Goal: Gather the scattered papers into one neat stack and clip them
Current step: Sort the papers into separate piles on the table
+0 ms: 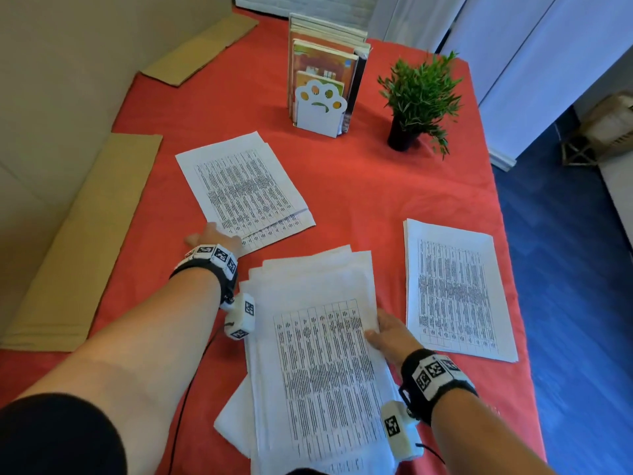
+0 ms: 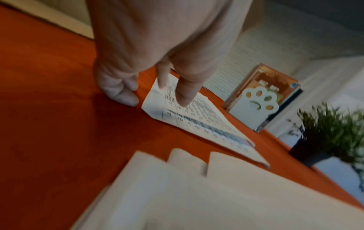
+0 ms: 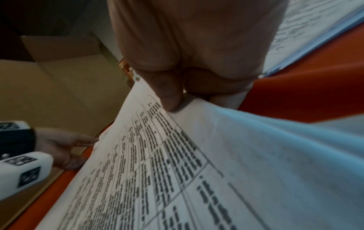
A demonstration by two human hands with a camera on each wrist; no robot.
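Three piles of printed sheets lie on the red tablecloth point(image 1: 359, 186). The far-left pile point(image 1: 243, 190) is fanned slightly. My left hand point(image 1: 214, 234) reaches to its near corner; in the left wrist view straight fingers point(image 2: 183, 93) press on that corner point(image 2: 157, 109) while the thumb point(image 2: 122, 95) rests on the cloth. The centre pile point(image 1: 322, 354) is loose and uneven. My right hand point(image 1: 383, 329) pinches its right edge, thumb point(image 3: 169, 93) on top of the sheets point(image 3: 177, 155) and fingers under them. The right pile point(image 1: 455, 293) lies untouched. No clip shows.
A paw-shaped white bookend point(image 1: 320, 108) with upright books stands at the back centre. A small potted plant point(image 1: 418, 101) stands right of it. Flat cardboard pieces point(image 1: 78, 241) lie along the left side. The table's right edge point(image 1: 513, 269) drops to a blue floor.
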